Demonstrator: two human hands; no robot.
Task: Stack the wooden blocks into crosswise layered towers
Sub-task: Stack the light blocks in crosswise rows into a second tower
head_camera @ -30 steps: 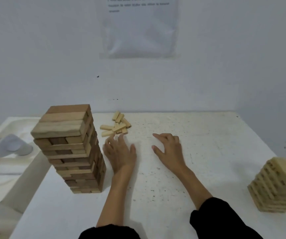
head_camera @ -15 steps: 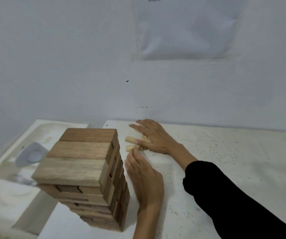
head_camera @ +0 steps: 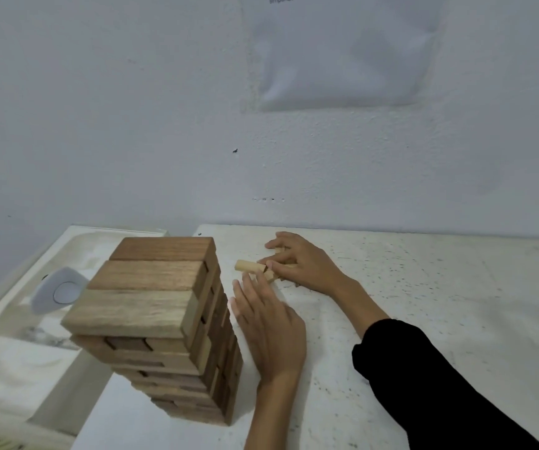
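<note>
1. Tower of brown rectangular wooden blocks (head_camera: 151, 306), laid in crosswise layers, stands at near left of white speckled bench (head_camera: 424, 287).
2. Left hand (head_camera: 269, 329) lies flat just beside it, fingers (head_camera: 245, 293) straight, holding nothing.
3. Right hand (head_camera: 304, 266), black-sleeved, fingers curled, grips small pale wooden blocks (head_camera: 245, 266) beyond the left fingertips, near the bench's far edge.

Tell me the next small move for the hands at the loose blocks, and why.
Probably draw the small blocks nearer with the right hand. Its fingers curl over the pile, far from the body. The left hand lies flat and open just short of it. The tall tower stands close beside, so pull clear of it.
</note>
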